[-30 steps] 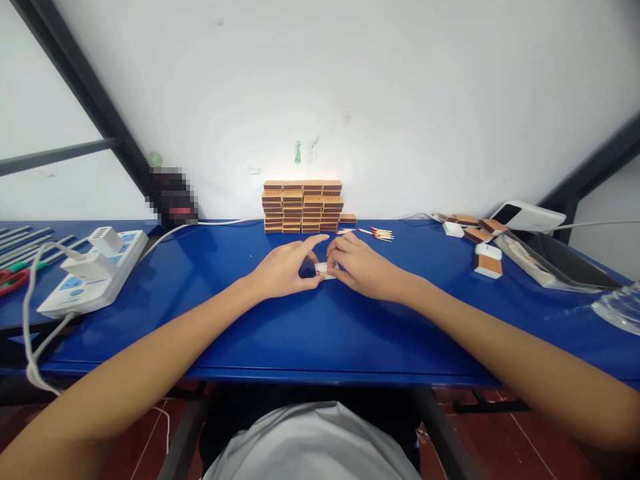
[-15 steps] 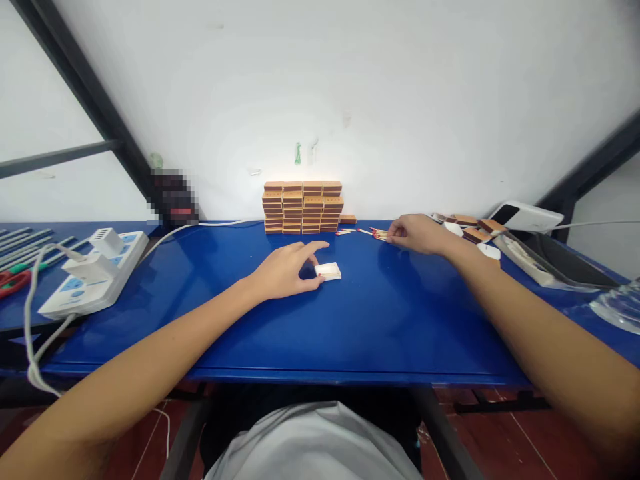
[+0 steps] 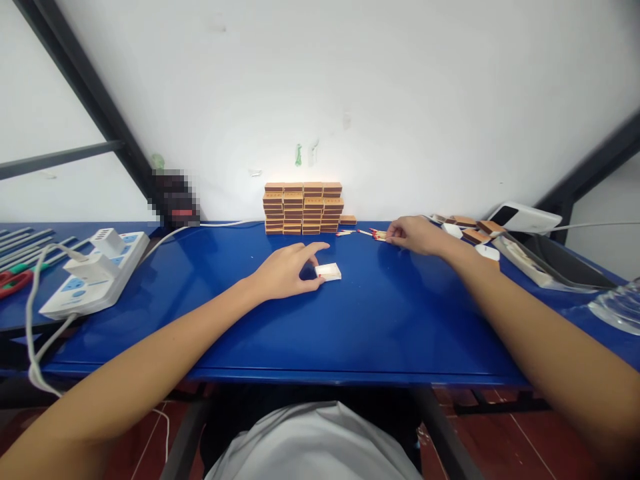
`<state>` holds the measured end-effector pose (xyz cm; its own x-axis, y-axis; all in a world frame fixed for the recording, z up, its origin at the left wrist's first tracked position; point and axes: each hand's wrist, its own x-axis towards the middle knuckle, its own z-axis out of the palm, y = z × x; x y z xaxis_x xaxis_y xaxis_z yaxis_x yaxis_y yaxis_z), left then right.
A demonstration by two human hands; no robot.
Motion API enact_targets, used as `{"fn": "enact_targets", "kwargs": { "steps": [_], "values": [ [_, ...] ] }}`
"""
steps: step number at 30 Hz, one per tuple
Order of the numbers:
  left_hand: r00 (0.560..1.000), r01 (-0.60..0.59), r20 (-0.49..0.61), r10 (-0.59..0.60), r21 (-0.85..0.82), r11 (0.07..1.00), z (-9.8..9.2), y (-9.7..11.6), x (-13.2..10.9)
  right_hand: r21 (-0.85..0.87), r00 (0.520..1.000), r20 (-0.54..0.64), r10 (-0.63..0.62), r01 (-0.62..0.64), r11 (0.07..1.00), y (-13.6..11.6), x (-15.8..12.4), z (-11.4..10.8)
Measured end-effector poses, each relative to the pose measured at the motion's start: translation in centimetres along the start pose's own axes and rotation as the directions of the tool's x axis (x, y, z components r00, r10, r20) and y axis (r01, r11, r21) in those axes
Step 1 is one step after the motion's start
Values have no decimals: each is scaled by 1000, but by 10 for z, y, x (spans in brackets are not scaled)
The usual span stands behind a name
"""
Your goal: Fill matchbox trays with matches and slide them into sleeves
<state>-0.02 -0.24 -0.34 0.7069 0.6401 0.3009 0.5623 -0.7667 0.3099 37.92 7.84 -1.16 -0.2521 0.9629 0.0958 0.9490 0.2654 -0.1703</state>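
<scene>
Head view: my left hand (image 3: 286,270) grips the left end of the white tray (image 3: 330,271) on the tabletop (image 3: 320,333); my right hand (image 3: 414,235) bunches at loose matches (image 3: 379,235), hold unclear. Light pinching should keep them aligned.

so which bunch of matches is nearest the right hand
The larger bunch, by the right hand; the smaller bunch lies further left, near the matchbox stack.

The head camera looks forward — down over the desk (image 3: 320,333)
</scene>
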Motion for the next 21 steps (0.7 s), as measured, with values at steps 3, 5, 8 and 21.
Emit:
{"fn": "enact_targets", "kwargs": {
  "steps": [3, 5, 8, 21],
  "values": [
    [1000, 3, 0, -3, -2, 1000, 0, 0, 0, -8, 1000, -4, -6, 6, 1000, -2, -1, -1],
    [1000, 3, 0, -3, -2, 1000, 0, 0, 0, -15, 1000, -5, -7, 7, 1000, -2, -1, -1],
    [1000, 2, 0, -2, -3, 1000, 1, -1, 0, -9, 1000, -1, -11, 11, 1000, -2, -1, 0],
    [1000, 5, 5, -5, -6, 1000, 0, 1, 1, 2, 999, -8, -47, 47, 999, -4, -2, -1]
  ]
}}
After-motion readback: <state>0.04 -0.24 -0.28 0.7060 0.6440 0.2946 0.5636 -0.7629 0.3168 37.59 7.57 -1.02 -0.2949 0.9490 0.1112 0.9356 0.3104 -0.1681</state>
